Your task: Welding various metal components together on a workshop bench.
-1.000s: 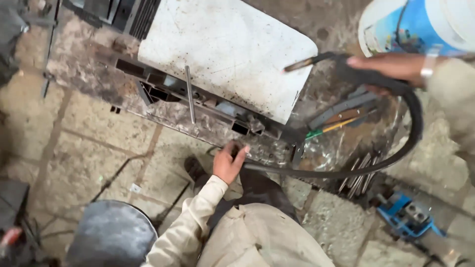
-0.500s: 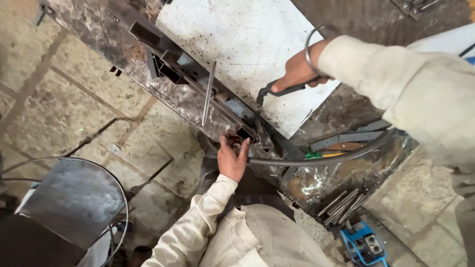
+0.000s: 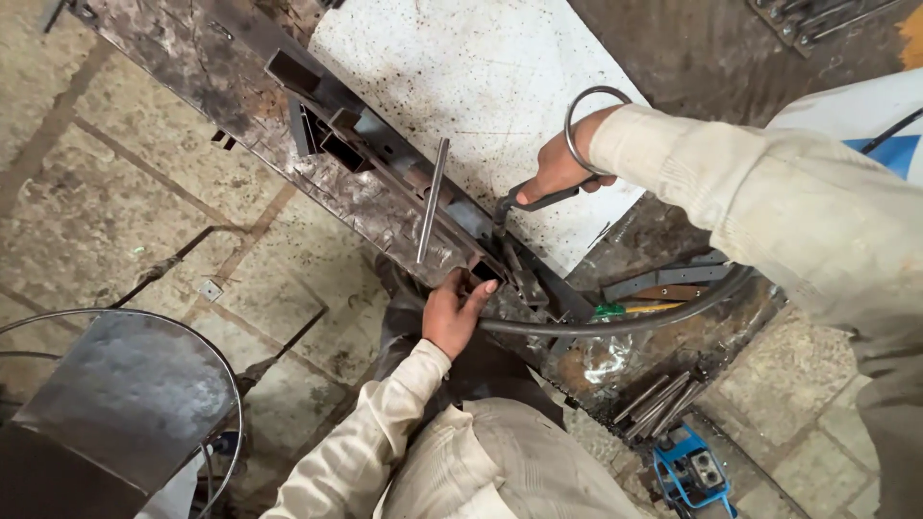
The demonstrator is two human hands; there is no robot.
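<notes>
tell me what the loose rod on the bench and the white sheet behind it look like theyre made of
Rod: probably bare steel, grey with a dull sheen along its length.
White sheet: looks like painted metal or board, matte white, speckled with dark burn-like spots; which one cannot be told.

A white sack with a blue patch (image 3: pixel 870 130) lies at the right edge, behind a sleeve.

Even soft daylight, faint shadows, sharp focus, wide-angle edge stretch
</notes>
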